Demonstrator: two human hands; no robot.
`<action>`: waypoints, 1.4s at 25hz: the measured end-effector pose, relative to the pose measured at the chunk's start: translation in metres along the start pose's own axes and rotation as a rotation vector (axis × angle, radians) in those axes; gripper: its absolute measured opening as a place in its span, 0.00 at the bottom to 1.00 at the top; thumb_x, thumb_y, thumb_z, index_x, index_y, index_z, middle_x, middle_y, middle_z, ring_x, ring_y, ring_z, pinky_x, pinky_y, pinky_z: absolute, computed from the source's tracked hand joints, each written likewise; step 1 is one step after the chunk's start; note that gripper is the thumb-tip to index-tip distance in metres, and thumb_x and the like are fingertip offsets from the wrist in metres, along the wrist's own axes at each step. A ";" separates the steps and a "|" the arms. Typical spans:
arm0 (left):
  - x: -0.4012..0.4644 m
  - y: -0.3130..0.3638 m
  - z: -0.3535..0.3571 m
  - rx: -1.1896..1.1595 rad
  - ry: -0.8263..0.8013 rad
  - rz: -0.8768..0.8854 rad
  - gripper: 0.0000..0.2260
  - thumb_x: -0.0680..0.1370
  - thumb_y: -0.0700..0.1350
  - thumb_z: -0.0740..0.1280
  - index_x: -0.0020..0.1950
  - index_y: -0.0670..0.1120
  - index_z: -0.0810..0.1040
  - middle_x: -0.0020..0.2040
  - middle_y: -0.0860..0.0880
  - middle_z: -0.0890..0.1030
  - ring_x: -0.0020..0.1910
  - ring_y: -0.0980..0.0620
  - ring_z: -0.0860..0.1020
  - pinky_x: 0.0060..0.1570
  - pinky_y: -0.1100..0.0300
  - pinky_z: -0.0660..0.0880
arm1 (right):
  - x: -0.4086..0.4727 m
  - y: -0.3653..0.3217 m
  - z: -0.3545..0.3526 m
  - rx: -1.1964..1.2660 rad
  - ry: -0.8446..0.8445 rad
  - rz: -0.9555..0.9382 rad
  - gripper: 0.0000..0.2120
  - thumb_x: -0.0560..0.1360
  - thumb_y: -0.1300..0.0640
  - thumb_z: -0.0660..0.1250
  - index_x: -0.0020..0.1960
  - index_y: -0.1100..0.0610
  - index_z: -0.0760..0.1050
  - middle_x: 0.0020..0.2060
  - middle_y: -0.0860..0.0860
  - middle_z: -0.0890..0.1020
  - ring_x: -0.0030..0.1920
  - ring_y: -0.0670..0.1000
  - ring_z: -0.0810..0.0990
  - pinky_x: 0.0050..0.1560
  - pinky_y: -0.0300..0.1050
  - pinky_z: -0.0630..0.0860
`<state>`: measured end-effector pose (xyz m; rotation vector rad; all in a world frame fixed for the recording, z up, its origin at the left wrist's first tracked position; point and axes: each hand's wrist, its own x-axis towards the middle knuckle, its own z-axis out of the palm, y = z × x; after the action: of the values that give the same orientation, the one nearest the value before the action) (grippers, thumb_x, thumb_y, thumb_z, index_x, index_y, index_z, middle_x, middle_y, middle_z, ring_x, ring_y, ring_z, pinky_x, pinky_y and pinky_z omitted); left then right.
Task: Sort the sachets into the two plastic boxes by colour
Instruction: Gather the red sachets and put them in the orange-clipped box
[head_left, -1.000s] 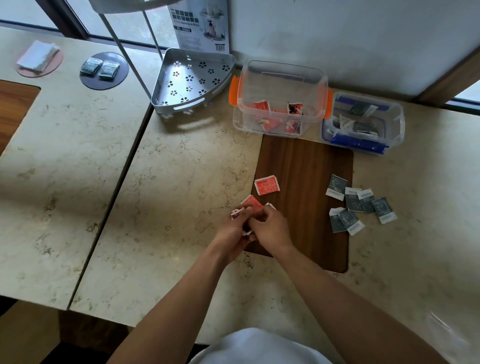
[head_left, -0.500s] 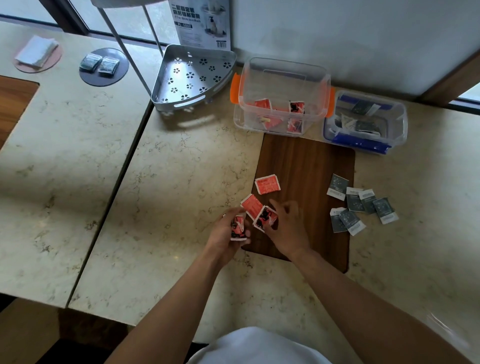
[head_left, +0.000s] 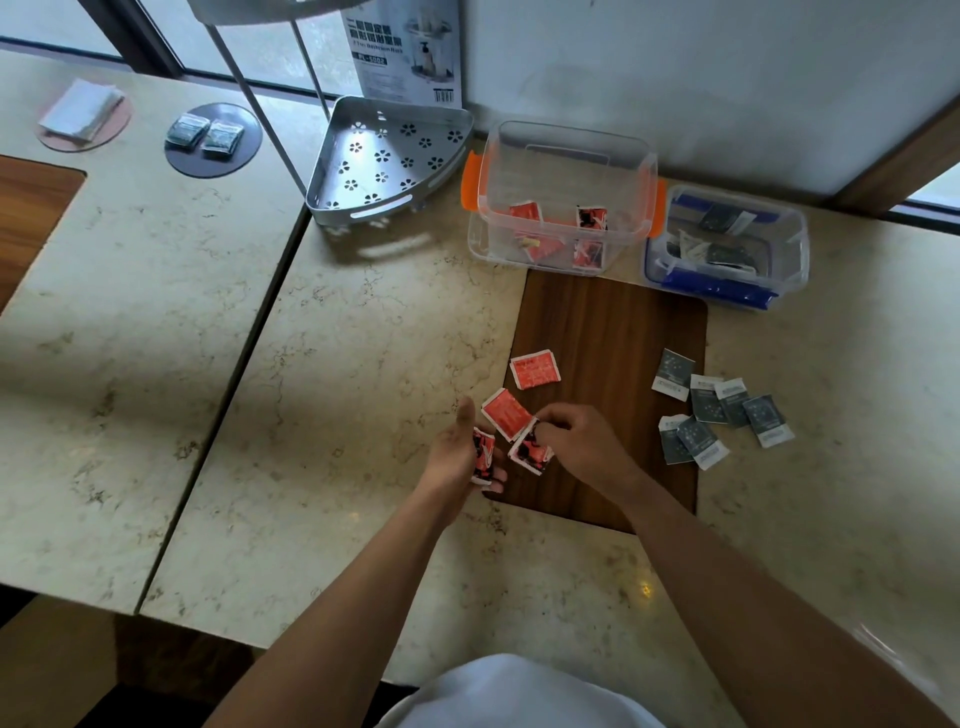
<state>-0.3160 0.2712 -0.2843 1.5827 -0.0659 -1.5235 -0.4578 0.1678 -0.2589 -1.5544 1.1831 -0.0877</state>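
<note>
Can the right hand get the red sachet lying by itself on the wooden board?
Probably yes. The lone red sachet lies flat on the wooden board, just beyond the right hand, with nothing between them. That hand is pinching another red sachet, though.

Red sachets (head_left: 535, 369) (grey sachets (head_left: 719, 410) apart)

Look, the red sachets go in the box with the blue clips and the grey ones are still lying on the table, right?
Not quite. In the head view the red sachets lie in the box with the orange clips; the box with the blue clips holds dark ones. The grey sachets do lie on the table.
</note>
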 end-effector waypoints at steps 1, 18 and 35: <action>0.001 0.000 0.000 0.024 -0.059 0.002 0.37 0.78 0.71 0.54 0.55 0.38 0.81 0.44 0.34 0.85 0.36 0.41 0.83 0.36 0.51 0.81 | -0.001 -0.008 0.000 0.032 -0.102 -0.010 0.06 0.77 0.60 0.67 0.46 0.56 0.83 0.39 0.50 0.85 0.37 0.43 0.81 0.41 0.41 0.76; 0.001 -0.001 -0.024 -0.285 0.034 0.016 0.12 0.81 0.49 0.68 0.52 0.40 0.80 0.41 0.40 0.82 0.33 0.45 0.80 0.33 0.54 0.79 | 0.029 -0.001 0.044 -0.258 0.167 0.003 0.09 0.74 0.54 0.73 0.50 0.54 0.74 0.47 0.50 0.80 0.45 0.50 0.78 0.43 0.41 0.74; -0.009 -0.006 -0.008 -0.269 -0.121 0.047 0.07 0.76 0.37 0.73 0.53 0.38 0.81 0.39 0.39 0.81 0.28 0.49 0.75 0.33 0.56 0.71 | -0.004 0.001 0.021 0.458 0.081 0.087 0.11 0.78 0.64 0.67 0.59 0.55 0.79 0.49 0.53 0.85 0.39 0.49 0.81 0.37 0.43 0.77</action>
<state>-0.3149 0.2840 -0.2822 1.2686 0.0331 -1.5204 -0.4475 0.1854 -0.2651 -1.1046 1.1920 -0.3427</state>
